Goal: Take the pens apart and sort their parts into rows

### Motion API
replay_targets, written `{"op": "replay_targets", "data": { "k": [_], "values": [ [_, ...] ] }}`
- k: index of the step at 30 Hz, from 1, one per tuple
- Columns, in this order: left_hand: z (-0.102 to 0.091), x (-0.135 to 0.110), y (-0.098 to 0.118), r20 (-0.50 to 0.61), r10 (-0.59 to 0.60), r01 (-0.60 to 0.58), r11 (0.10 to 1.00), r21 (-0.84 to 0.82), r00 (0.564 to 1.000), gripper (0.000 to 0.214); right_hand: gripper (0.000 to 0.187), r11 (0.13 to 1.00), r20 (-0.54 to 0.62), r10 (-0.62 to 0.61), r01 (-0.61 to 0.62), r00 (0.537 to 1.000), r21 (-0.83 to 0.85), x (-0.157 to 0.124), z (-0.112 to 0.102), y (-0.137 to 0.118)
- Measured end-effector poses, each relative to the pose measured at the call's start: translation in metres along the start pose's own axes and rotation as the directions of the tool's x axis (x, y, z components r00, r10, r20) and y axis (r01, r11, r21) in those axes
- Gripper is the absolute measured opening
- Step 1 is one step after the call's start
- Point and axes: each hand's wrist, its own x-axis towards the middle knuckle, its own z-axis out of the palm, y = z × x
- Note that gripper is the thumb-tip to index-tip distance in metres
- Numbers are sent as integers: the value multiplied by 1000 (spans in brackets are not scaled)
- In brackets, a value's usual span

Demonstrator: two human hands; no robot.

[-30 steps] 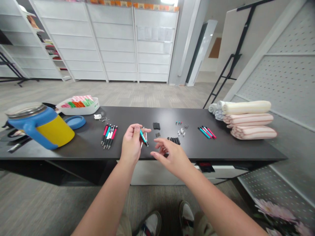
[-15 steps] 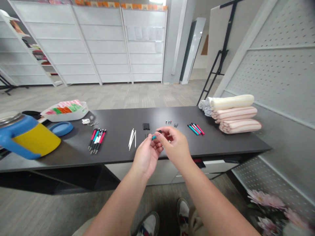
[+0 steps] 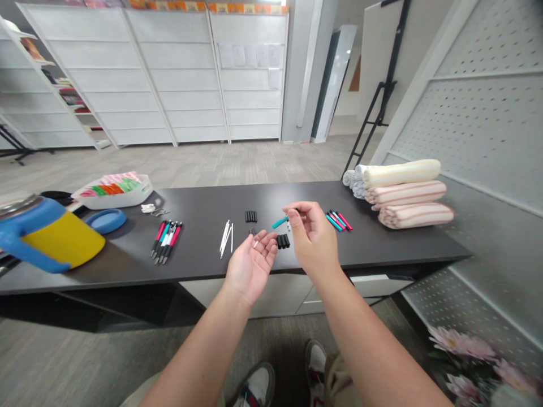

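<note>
Centre right of the frame, the right hand [image 3: 313, 237] pinches a light, stiff, smooth teal pen barrel [image 3: 280, 223] by one end; the left hand [image 3: 251, 265] lies open, palm up.

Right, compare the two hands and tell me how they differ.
The left hand lies open, palm up, while the right hand is curled, its fingers pinching a teal pen part. The left hand sits lower in view, near the front edge of the table, while the right hand is raised higher. Both hands are bare and held over the table.
</note>
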Motion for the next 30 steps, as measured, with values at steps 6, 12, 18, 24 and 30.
{"op": "replay_targets", "data": {
  "k": [6,12,18,24,30],
  "values": [
    [-6,3,5,95,28,-25,999,-30,995,43,17,964,315,-142,203,938,-172,-7,0,5],
    [-6,0,5,130,50,-58,996,60,990,50,22,886,671,22,297,741,-357,-14,18,6],
    [-8,-1,1,176,60,-94,976,195,983,52,18,821,671,118,309,732,-481,-15,23,7],
    [-7,-3,-6,242,19,-81,965,249,970,49,21,798,598,68,316,799,-513,-19,23,20],
    [-7,-3,-9,301,30,-120,951,286,953,45,10,841,406,74,162,911,-516,-13,9,24]
  ]
}}
